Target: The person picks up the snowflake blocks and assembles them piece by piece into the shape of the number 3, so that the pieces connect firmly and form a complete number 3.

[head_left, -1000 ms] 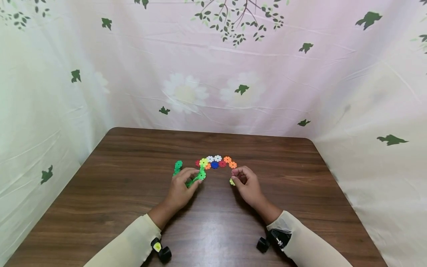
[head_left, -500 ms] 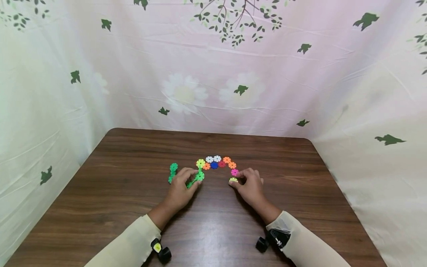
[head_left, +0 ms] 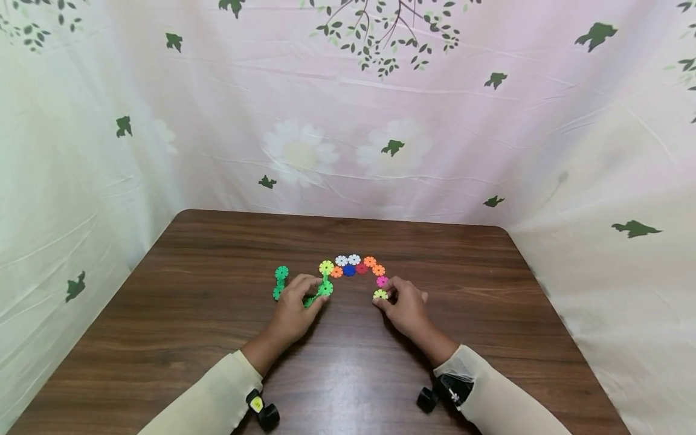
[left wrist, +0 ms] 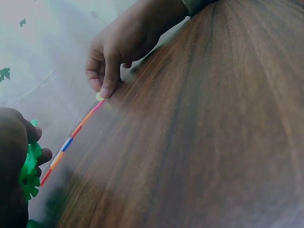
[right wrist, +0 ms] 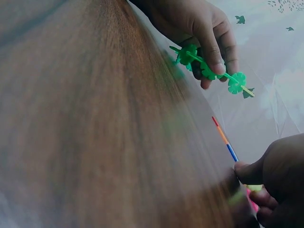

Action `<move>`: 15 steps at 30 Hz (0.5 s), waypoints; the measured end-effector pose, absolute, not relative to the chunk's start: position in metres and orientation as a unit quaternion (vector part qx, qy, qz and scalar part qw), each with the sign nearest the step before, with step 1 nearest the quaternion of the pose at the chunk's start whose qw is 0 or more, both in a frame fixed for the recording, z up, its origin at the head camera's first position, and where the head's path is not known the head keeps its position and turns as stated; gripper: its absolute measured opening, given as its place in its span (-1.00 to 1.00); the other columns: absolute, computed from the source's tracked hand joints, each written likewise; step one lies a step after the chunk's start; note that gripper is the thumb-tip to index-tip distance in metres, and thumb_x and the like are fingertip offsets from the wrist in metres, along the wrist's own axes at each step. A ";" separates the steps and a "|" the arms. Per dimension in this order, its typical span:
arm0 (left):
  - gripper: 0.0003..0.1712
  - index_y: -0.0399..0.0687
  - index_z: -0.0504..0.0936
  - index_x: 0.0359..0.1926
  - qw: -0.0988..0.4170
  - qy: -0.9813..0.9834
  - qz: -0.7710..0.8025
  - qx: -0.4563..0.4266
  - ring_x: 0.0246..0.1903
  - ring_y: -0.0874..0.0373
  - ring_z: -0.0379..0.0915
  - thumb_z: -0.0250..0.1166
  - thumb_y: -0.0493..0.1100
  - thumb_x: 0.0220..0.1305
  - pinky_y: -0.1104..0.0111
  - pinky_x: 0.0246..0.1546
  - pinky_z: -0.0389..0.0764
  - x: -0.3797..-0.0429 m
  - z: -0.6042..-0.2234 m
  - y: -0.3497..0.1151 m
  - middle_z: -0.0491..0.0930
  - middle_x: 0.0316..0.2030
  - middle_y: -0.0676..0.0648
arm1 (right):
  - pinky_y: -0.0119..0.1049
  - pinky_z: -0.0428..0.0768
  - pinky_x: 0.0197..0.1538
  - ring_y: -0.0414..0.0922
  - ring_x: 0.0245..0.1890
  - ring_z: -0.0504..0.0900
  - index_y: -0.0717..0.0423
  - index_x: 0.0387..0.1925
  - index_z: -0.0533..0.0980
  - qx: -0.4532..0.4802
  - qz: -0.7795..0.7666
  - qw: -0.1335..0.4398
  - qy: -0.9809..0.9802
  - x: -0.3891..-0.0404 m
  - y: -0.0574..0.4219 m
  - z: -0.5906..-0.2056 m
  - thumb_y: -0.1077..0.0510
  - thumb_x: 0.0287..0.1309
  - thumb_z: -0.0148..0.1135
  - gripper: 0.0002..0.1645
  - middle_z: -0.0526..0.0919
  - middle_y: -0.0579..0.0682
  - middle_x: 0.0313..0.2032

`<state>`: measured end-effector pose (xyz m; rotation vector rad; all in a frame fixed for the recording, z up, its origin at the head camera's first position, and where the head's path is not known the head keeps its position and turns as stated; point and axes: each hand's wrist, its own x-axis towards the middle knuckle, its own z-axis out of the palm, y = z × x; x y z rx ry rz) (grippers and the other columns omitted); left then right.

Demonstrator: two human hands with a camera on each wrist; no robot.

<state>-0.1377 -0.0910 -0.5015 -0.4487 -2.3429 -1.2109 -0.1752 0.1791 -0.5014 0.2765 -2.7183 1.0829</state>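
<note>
My left hand (head_left: pixel 293 305) pinches a green chain of slotted interlocking discs (head_left: pixel 325 288), whose left end stands up beyond the knuckles. A yellow-green disc (head_left: pixel 326 267) is joined at the chain's right end; in the right wrist view this disc (right wrist: pixel 248 91) shows edge-on, above the table. Across from it, a flat arched chain of coloured discs (head_left: pixel 350 270) runs in orange, white, blue, red and pink. My right hand (head_left: pixel 408 305) pinches the yellow disc (head_left: pixel 380 294) at its near right end, just below the pink disc (head_left: pixel 382 281). Fingers partly cover the green chain.
The brown wooden table (head_left: pixel 217 374) extends all around the hands. Behind it hangs a pale curtain (head_left: pixel 348 181) with printed birds and flowers. Dark camera mounts are strapped to both wrists, the right mount (head_left: pixel 455 386) close over the table.
The green chain has shifted slightly left, its yellow-green disc now covering the red end disc in the head view. My right fingers have slid off the pink disc toward the yellow one.
</note>
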 end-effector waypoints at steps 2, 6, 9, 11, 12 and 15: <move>-0.61 -0.32 0.74 0.10 0.226 -0.855 -0.438 -0.164 -0.09 -0.09 0.74 0.58 -0.39 0.27 0.11 -0.07 0.79 -0.137 -0.502 -0.090 0.72 0.00 -0.20 | 0.00 0.20 0.03 -0.07 -0.28 0.59 0.06 -0.27 0.62 0.106 0.377 0.106 -0.914 -0.175 0.178 -0.502 0.17 0.10 0.72 -0.66 0.68 -0.02 -0.41; -0.60 -0.34 0.74 0.12 0.219 -0.861 -0.430 -0.162 -0.09 -0.06 0.73 0.57 -0.37 0.28 0.14 -0.06 0.79 -0.136 -0.502 -0.089 0.71 0.00 -0.20 | -0.09 0.20 0.03 -0.16 -0.35 0.55 0.06 -0.28 0.65 0.138 0.399 0.124 -0.898 -0.174 0.177 -0.504 0.21 0.11 0.70 -0.71 0.64 -0.06 -0.46; -0.59 -0.33 0.74 0.14 0.217 -0.864 -0.425 -0.160 -0.09 -0.03 0.72 0.57 -0.37 0.28 0.15 -0.06 0.79 -0.137 -0.503 -0.089 0.71 0.01 -0.20 | -0.22 0.35 -0.03 -0.25 -0.36 0.50 0.05 -0.34 0.68 0.168 0.419 0.140 -0.881 -0.174 0.174 -0.506 0.23 0.10 0.69 -0.75 0.64 -0.08 -0.47; -0.58 -0.33 0.73 0.15 0.215 -0.865 -0.424 -0.161 -0.09 -0.03 0.73 0.57 -0.37 0.29 0.14 -0.05 0.80 -0.137 -0.504 -0.089 0.70 0.02 -0.20 | -0.35 0.43 -0.12 -0.29 -0.34 0.48 0.04 -0.39 0.70 0.189 0.437 0.149 -0.867 -0.174 0.173 -0.507 0.25 0.09 0.69 -0.77 0.66 -0.09 -0.45; -0.58 -0.32 0.73 0.15 0.214 -0.866 -0.423 -0.161 -0.09 -0.03 0.73 0.57 -0.37 0.29 0.14 -0.05 0.80 -0.137 -0.504 -0.089 0.70 0.02 -0.19 | -0.38 0.46 -0.18 -0.30 -0.33 0.48 0.04 -0.41 0.70 0.202 0.444 0.154 -0.859 -0.174 0.171 -0.508 0.26 0.09 0.69 -0.78 0.67 -0.09 -0.45; -0.57 -0.32 0.73 0.17 0.212 -0.868 -0.419 -0.162 -0.07 -0.04 0.73 0.56 -0.37 0.30 0.13 -0.04 0.80 -0.137 -0.505 -0.089 0.69 0.03 -0.19 | -0.42 0.49 -0.20 -0.27 -0.30 0.50 0.05 -0.42 0.73 0.244 0.470 0.165 -0.832 -0.174 0.167 -0.509 0.27 0.13 0.67 -0.81 0.73 -0.07 -0.43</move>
